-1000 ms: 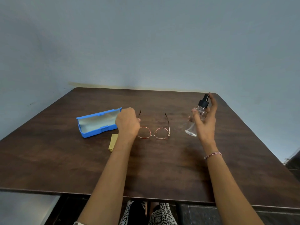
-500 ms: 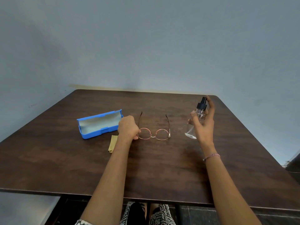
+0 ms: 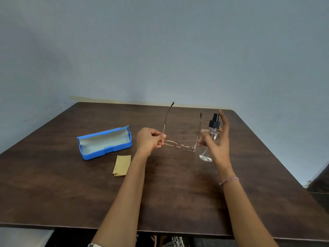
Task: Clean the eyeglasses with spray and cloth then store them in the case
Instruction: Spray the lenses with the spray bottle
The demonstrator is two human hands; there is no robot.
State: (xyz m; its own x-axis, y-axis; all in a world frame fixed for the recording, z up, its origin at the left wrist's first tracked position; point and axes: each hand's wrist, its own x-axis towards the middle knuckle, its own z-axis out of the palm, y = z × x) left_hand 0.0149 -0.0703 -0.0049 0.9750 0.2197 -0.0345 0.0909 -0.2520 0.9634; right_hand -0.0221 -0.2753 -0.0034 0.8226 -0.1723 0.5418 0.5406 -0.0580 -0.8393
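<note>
My left hand (image 3: 148,140) pinches the thin gold-rimmed eyeglasses (image 3: 179,145) at their left hinge and holds them above the table, temples pointing up and away. My right hand (image 3: 216,142) grips a clear spray bottle (image 3: 210,139) with a black pump top, the index finger raised beside the nozzle. The bottle is just right of the glasses' right lens. An open blue case (image 3: 105,142) with a pale lining lies on the table to the left. A folded yellow cloth (image 3: 122,165) lies in front of the case.
The dark wooden table (image 3: 53,184) reaches a plain grey wall at the back. Its front edge runs near my body, and its right edge slants off toward a dark object (image 3: 318,180) at the far right.
My left hand has taken the glasses by the left hinge and lifted them off the table. My right hand has brought the bottle closer to the glasses.
</note>
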